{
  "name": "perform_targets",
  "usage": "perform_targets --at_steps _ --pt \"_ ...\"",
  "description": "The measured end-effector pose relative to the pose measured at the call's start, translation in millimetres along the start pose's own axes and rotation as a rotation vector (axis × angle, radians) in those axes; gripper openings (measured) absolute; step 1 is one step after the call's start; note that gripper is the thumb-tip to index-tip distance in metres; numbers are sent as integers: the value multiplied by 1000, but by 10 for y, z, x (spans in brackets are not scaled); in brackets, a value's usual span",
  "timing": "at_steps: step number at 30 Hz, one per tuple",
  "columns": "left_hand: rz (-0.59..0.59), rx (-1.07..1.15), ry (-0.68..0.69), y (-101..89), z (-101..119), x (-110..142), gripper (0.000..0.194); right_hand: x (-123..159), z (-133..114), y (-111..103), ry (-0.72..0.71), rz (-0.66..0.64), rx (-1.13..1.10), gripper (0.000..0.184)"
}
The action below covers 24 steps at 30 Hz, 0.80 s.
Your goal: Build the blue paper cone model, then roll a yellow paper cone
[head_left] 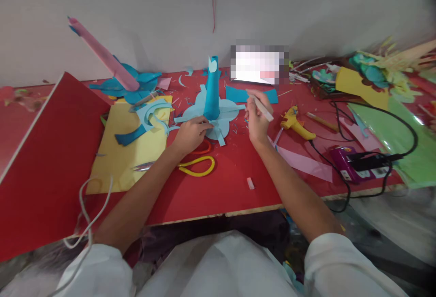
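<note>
Two bare hands: right hand (258, 122) grasps a pale stick (263, 109); left hand (190, 136) touches the light-blue flower (229, 118), center, can't tell if pinching. Blue tube (213, 92) stands upright on it. Scissors (183, 166) near left, yellow glue gun (297, 124) right, pink tube (109, 56) far left.

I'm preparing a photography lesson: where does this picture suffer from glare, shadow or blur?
Head view: the screen is washed out to near white, its border pixelated; white glints streak the green sheet; a soft shadow falls on the wall beside the pink tube; paper cut-outs at the far right are smeared; the left hand and blue tube look sharper.
</note>
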<state>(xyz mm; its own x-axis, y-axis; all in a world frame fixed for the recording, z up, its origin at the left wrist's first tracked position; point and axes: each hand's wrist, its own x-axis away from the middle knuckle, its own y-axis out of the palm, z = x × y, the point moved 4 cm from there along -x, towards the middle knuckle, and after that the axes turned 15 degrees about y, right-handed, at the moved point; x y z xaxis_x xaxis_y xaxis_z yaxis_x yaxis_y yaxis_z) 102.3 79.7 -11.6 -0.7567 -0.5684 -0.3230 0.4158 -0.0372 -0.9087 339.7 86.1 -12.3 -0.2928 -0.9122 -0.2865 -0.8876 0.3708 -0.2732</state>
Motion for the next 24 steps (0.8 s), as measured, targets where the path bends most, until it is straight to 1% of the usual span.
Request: perform_targets --at_steps 2,3,5,9,11,13,19,24 --pt "-5 3 -10 -4 5 0 43 19 -11 4 15 79 -55 50" --pt "-5 2 -11 -7 8 -1 43 30 -13 35 24 68 -83 48" --pt "-1 1 -10 -14 12 -3 43 55 -16 145 38 -56 -120 45" --pt "8 24 -18 -12 -5 -1 44 130 4 358 99 -379 -173 37" --pt "19 40 -24 -8 -18 3 44 159 19 405 106 -461 -158 32" --pt "26 48 -25 -3 -27 7 43 169 39 417 104 -488 -134 29" --pt "12 22 -20 6 -15 4 44 161 73 411 84 -493 -83 28" --pt "-59 -106 -20 -24 70 -5 44 158 60 407 76 -480 -78 28"
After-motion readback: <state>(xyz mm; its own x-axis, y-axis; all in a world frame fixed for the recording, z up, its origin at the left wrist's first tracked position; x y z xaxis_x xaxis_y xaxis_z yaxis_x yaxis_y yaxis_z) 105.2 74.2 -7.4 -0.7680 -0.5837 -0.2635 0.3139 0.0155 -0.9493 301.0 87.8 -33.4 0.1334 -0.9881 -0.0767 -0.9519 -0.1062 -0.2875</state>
